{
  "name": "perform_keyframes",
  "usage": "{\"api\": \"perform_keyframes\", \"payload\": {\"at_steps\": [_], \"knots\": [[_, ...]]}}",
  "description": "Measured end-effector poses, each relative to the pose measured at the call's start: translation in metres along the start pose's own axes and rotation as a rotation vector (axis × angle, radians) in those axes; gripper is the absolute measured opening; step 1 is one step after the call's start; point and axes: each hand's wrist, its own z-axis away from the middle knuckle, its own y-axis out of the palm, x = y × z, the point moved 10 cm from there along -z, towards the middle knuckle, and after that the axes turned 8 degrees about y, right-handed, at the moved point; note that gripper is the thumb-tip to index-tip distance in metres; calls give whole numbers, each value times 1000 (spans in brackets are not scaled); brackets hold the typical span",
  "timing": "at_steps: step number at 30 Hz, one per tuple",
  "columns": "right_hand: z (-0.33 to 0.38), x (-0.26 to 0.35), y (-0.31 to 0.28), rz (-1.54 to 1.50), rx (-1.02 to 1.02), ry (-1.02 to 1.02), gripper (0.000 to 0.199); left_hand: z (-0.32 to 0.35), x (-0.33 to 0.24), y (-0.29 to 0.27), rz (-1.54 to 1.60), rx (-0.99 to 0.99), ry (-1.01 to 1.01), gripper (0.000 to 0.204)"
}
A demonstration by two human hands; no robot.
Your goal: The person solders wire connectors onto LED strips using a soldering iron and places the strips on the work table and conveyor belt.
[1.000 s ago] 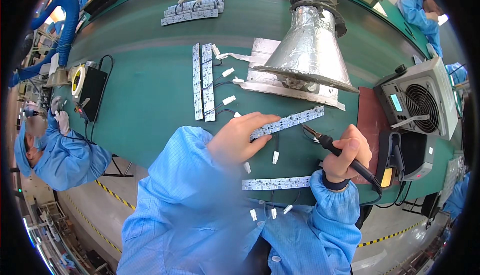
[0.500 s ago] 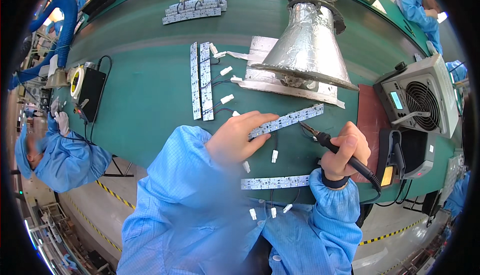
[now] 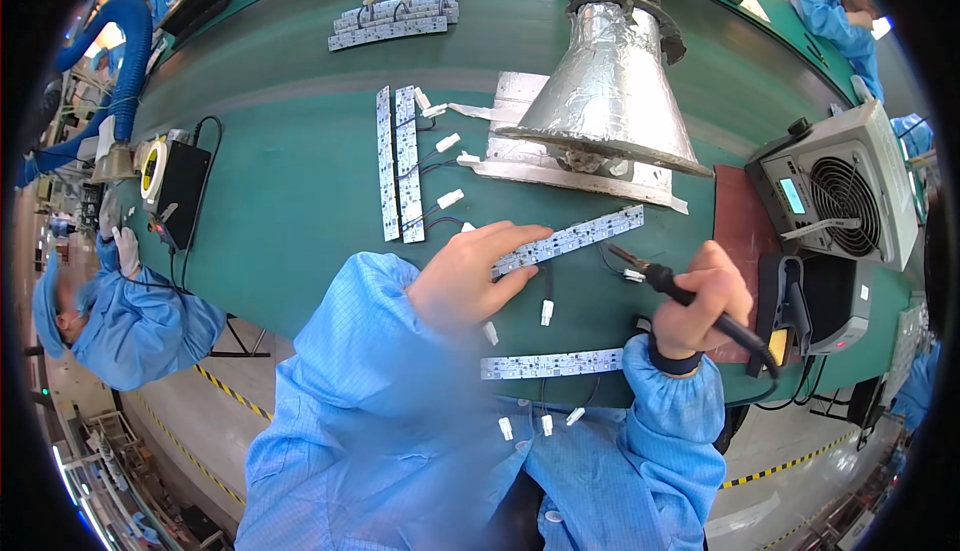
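Note:
My left hand [image 3: 477,269] grips the left end of a white LED circuit strip [image 3: 590,235], which slants up to the right over the green bench. Thin dark wires hang from the strip, with a white connector [image 3: 547,313] below it. In my right hand [image 3: 706,297] is a soldering iron [image 3: 668,281]. Its tip points up and left, apart from the strip and just below its right part. A second LED strip [image 3: 552,364] lies along the near bench edge, its wires and white connectors hanging toward me.
Two LED strips [image 3: 409,166] lie left of centre, and several more [image 3: 390,33] at the back. A foil-covered fume hood [image 3: 610,91] stands above the work. To the right are a soldering station [image 3: 838,301] and a fan unit [image 3: 840,196]. A co-worker [image 3: 130,316] sits at left.
My right hand has moved slightly right, drawing the soldering iron's tip away from the strip. My left hand still holds the strip in nearly the same place.

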Motion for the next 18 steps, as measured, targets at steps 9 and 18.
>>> {"api": "perform_keyframes", "payload": {"at_steps": [9,18], "knots": [[-12,-20,-32,158,-150,65,41,0,-2,-4,-37,26,-37,39],[-13,-27,-28,249,-116,107,48,1,0,-4,-73,28,-56,38]]}}
